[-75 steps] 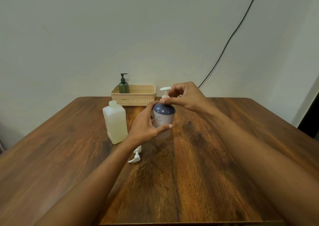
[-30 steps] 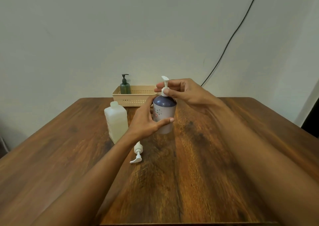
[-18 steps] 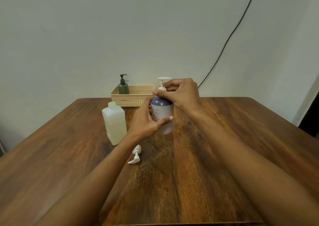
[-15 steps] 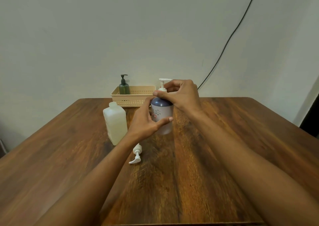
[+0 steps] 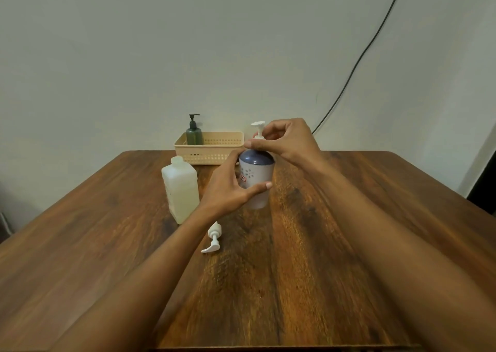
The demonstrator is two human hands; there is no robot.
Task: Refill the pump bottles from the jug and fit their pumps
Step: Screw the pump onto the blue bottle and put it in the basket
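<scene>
A white pump bottle with a dark blue top point(image 5: 257, 175) stands upright in the middle of the wooden table point(image 5: 322, 244). My left hand point(image 5: 228, 188) grips its body from the left. My right hand point(image 5: 287, 142) pinches the collar of the white pump point(image 5: 258, 130) seated in the bottle's neck. A translucent white jug point(image 5: 181, 190) with pale liquid and no cap stands to the left of the bottle. A second white pump point(image 5: 213, 237) lies loose on the table in front of the jug.
A beige perforated basket point(image 5: 214, 147) sits at the table's far edge against the wall, with a dark green pump bottle point(image 5: 194, 134) standing in its left end. A black cable point(image 5: 357, 64) runs down the wall behind my right hand.
My right hand has been turning the pump on the blue-topped bottle; the pump head has swung round between frames. My left hand has kept hold of the bottle's body.
</scene>
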